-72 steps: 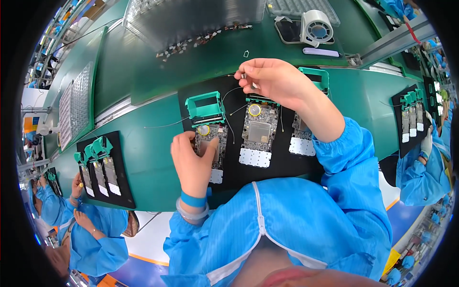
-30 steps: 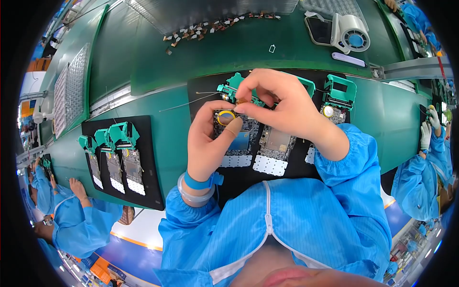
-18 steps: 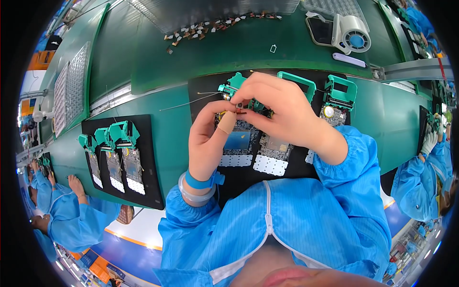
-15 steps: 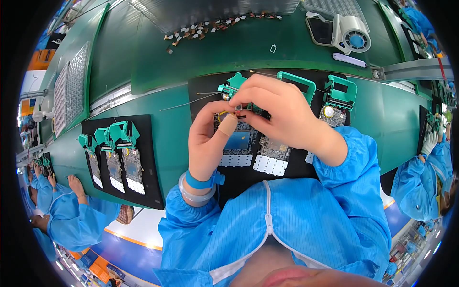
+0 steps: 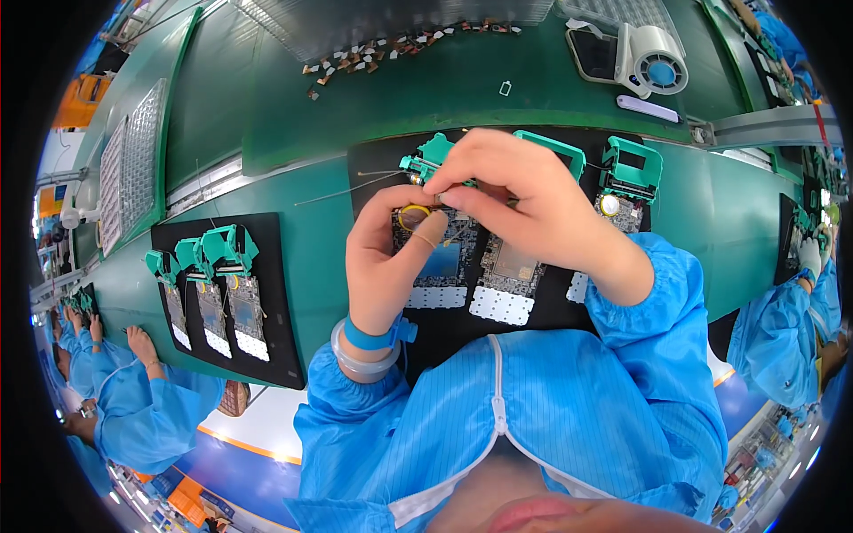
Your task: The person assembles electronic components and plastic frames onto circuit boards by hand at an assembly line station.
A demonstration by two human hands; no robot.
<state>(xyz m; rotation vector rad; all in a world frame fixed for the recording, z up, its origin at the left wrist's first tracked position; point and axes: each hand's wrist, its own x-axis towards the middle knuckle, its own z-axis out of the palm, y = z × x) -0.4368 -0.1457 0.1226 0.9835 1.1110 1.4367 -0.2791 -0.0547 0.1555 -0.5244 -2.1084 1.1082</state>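
Observation:
My left hand [image 5: 386, 240] and my right hand [image 5: 515, 195] meet with pinched fingers over the upper part of a circuit board [image 5: 433, 299]. Whatever is between the fingertips is hidden. Just beyond them a green plastic holder [image 5: 430, 153] sits at the board's top end. A round yellow-rimmed part [image 5: 413, 217] shows beside my left thumb. Under my right hand lies a second board [image 5: 503, 304]; its green holder [image 5: 565, 151] is partly covered. To the right, a third board [image 5: 624, 213] has a green holder [image 5: 633, 167] and a round silvery part. All rest on a black mat [image 5: 373, 151].
Another black mat [image 5: 283, 338] with several boards and green holders lies left. Small loose pieces [image 5: 364, 59] are scattered at the back. A phone [image 5: 593, 55], a white fan [image 5: 656, 64] and a pale lilac tool [image 5: 649, 108] lie back right. Co-workers sit on both sides.
The small red and black part seen between my fingertips is now hidden. My left thumb has moved up and right, uncovering the yellow-rimmed part. My right fingers have closed in more.

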